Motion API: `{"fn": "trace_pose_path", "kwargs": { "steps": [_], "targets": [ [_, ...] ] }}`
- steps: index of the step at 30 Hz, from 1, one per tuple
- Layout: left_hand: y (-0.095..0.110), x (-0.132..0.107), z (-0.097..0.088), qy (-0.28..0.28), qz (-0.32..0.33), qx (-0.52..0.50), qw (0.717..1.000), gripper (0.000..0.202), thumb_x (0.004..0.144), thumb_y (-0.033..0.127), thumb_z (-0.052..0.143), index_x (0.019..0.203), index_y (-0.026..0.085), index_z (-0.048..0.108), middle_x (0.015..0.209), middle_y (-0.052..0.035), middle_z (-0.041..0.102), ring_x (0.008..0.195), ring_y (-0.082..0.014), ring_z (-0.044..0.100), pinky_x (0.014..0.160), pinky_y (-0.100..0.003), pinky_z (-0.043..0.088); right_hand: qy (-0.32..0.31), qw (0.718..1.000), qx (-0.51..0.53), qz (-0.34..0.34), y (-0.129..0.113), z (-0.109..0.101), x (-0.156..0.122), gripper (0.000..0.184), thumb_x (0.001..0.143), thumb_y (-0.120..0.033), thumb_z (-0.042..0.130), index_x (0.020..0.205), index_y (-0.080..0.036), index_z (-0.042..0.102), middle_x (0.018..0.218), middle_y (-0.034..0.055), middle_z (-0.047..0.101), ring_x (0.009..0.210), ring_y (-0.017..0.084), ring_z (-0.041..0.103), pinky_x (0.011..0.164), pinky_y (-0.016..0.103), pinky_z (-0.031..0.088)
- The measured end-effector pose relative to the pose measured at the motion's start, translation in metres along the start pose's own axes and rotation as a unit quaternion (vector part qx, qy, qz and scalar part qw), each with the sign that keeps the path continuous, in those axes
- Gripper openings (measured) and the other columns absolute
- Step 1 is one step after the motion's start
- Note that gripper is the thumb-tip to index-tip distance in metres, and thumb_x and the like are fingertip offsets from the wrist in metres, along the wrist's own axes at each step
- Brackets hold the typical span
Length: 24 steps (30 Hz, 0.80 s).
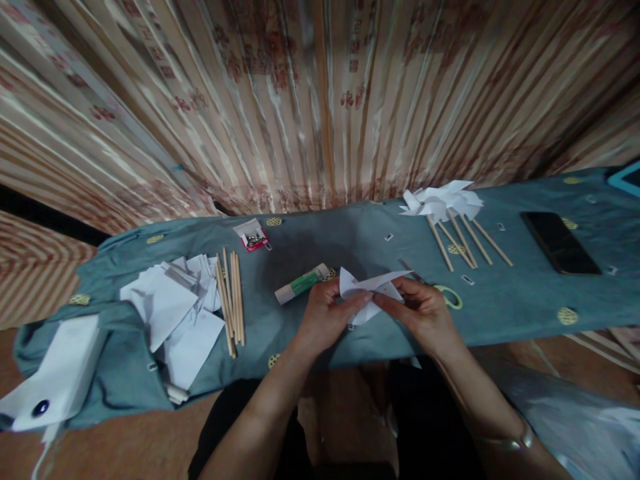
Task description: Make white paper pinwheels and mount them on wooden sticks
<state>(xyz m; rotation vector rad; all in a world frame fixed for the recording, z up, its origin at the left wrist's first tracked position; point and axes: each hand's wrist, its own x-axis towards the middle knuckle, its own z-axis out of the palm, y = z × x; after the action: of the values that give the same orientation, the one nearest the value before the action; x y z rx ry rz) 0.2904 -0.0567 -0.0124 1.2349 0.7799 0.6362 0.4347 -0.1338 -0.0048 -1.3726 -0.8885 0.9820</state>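
Observation:
Between my two hands is a white paper pinwheel [370, 288] with folded blades, held above the near edge of the cloth-covered table. My left hand [327, 313] pinches it from the left, thumb on the centre. From the right, my right hand [420, 310] grips it, its thumb also near the middle. A green and white glue stick [301, 284] lies just beyond my left hand. Partly hidden behind my right hand are scissors [453, 297] with a light green handle.
At left lie white paper pieces [173, 300], several wooden sticks [233, 303], a small open box of metal pins [251, 236] and a white device [65, 370]. Finished-looking pinwheels on sticks [445, 203] and a black phone [560, 243] lie right. A curtain [300, 100] hangs behind.

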Motion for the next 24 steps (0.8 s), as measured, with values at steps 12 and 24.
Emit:
{"fn": "trace_pose_path", "kwargs": {
  "steps": [12,24],
  "targets": [
    [-0.006,0.003,0.003,0.064,0.017,0.039,0.997,0.026,0.070,0.041,0.074,0.065,0.016,0.073,0.058,0.0000,0.062,0.054,-0.0101,0.048,0.051,-0.021,0.036,0.032,0.999,0.027,0.009,0.009,0.005,0.004,0.017,0.064,-0.040,0.082,0.073,-0.027,0.076,0.073,-0.0025,0.074,0.066,0.016,0.064,0.067,0.031,0.053],
    [-0.001,0.005,0.008,0.101,-0.002,-0.044,0.994,0.023,0.058,0.036,0.082,0.069,0.017,0.077,0.063,-0.0007,0.068,0.056,-0.0107,0.053,0.055,-0.022,0.041,0.055,0.993,0.089,0.058,0.004,0.012,0.006,0.030,0.049,-0.045,0.089,0.070,-0.027,0.075,0.071,-0.0034,0.074,0.064,0.018,0.066,0.065,0.034,0.056]
  ]
}}
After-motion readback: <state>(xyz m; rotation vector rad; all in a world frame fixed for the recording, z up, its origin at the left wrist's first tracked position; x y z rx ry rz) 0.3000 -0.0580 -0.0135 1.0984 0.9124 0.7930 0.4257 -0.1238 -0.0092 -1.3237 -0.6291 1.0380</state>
